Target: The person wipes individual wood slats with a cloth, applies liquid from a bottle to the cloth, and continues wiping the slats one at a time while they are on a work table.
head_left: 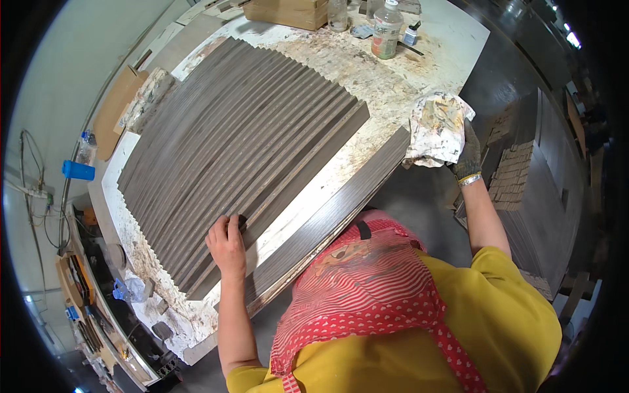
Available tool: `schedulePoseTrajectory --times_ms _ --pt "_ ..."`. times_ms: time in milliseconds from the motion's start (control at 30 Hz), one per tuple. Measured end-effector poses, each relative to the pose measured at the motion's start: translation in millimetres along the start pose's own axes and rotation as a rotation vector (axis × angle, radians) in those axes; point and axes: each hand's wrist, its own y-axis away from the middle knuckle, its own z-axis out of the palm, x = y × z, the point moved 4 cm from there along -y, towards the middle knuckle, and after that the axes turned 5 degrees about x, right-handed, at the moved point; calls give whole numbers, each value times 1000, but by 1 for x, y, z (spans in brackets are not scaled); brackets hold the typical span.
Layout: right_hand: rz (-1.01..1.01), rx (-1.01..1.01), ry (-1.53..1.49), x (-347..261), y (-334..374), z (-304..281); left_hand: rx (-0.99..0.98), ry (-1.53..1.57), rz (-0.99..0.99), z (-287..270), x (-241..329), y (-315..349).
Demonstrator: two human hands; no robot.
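Fingers of the left hand (227, 252) are bare and half curled, tips down at the near edge of the plank row (242, 150). Small dark piece (242, 221) shows at those tips; can't tell what it is, or whether it's gripped or just touched. Gloved right hand (469, 157) has a stained white cloth (438, 124) gathered in its grasp, off the right end of the row. Its fingers are mostly behind the cloth, so how tightly they close isn't visible.

Next out: single dark plank (334, 208) on the near side of the row, parallel to it, lying along the table's edge with a white strip of tabletop between. Cloth is right at that plank's right end; can't confirm contact.

Progress, my read: plank work with the cloth, one piece set apart as the current one, so that one is probably mid-process. Rest sit side by side in the row, overlapping, ends stepped. No visible mark separates finished from unfinished there, so can't call a count done or left. Plank faces look evenly grey-brown; any residue is too fine to resolve.

Further out: stained white table (455, 39) under the row. Clear bottle with pinkish liquid (386, 33) and a small dark-capped bottle (410, 34) stand beyond the row, toward its right. Cardboard box (288, 12) beyond its far edge. Stacked boards (550, 177) well apart, off the row's right side; their status can't be told from this view.
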Motion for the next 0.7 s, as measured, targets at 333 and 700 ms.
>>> schedulePoseTrajectory --times_ms 333,700 --pt "-48 39 -12 -8 -26 -9 -553 468 -152 -17 64 45" --pt "-26 -44 12 -33 -16 38 -378 180 -231 -21 51 19"
